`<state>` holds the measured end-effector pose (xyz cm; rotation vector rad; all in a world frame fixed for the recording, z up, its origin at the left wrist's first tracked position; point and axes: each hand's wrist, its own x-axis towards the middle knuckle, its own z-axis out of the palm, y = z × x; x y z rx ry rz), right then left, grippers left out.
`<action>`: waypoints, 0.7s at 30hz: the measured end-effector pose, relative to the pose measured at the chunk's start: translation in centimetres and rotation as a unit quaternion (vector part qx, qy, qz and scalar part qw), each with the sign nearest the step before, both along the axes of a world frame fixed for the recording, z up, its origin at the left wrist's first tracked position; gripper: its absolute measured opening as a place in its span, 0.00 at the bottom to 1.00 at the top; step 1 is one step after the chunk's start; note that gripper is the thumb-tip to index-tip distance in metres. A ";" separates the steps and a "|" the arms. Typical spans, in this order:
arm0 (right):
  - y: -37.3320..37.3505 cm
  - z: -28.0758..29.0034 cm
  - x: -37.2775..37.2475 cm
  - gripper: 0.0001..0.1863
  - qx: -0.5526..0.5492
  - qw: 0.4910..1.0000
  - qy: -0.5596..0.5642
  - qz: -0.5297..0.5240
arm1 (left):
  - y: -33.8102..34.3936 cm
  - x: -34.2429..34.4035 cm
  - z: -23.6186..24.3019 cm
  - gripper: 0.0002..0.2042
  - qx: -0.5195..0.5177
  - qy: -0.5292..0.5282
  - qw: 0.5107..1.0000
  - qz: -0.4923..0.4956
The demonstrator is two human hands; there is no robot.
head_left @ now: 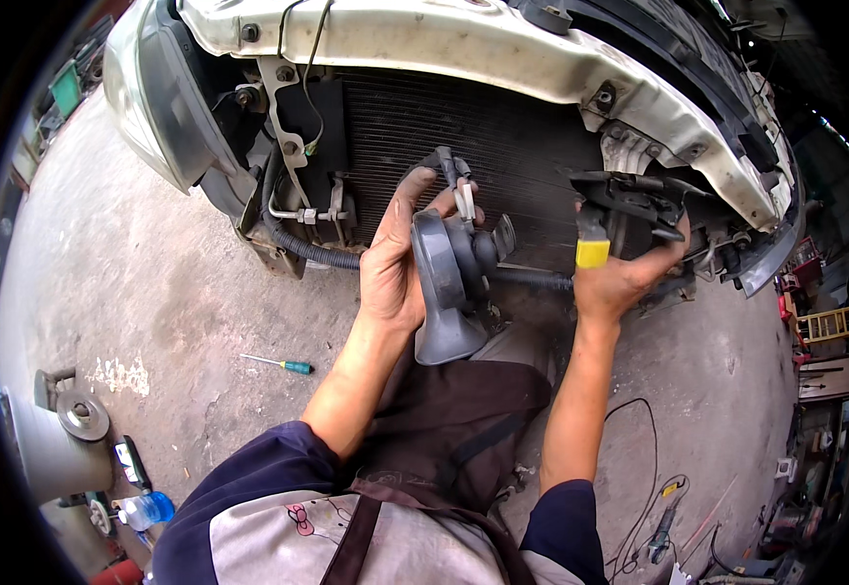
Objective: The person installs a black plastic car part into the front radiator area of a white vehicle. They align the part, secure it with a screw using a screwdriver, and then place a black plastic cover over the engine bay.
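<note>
My left hand (pixel 393 278) is wrapped round a dark grey car horn (pixel 440 268), its flared mouth pointing down. A white connector piece (pixel 464 201) and a short black cable end (pixel 441 157) stand at the horn's top, beside my fingertips. To the right, my right hand (pixel 608 290) grips a black assembly (pixel 629 200) with a bright yellow block (pixel 592 254) on its near side. I cannot tell its exact kind. Both hands are in front of the finned radiator (pixel 395 136), under the car's white front beam (pixel 385 44).
A headlight (pixel 130 107) sits at the car's left corner. A corrugated black hose (pixel 317 252) runs below the radiator. On the concrete floor lie a green-handled screwdriver (pixel 288 366), a blue bottle (pixel 147 509) and a corded power tool (pixel 662 536). A grey drum (pixel 59 453) stands far left.
</note>
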<state>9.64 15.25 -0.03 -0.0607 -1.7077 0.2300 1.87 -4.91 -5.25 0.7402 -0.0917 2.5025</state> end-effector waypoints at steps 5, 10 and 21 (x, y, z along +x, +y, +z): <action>0.7 -4.7 0.8 0.48 -0.005 0.999 0.031 -0.016 | -1.8 0.2 -1.0 0.22 -0.087 0.037 0.993 0.069; 0.4 -7.9 4.0 0.46 -0.143 0.990 -0.022 0.005 | -2.9 1.3 -0.1 0.22 -0.169 0.040 0.980 0.093; 2.6 -12.0 12.4 0.39 -0.165 0.974 -0.137 -0.073 | -3.9 2.0 -1.5 0.23 -0.197 0.079 0.973 0.086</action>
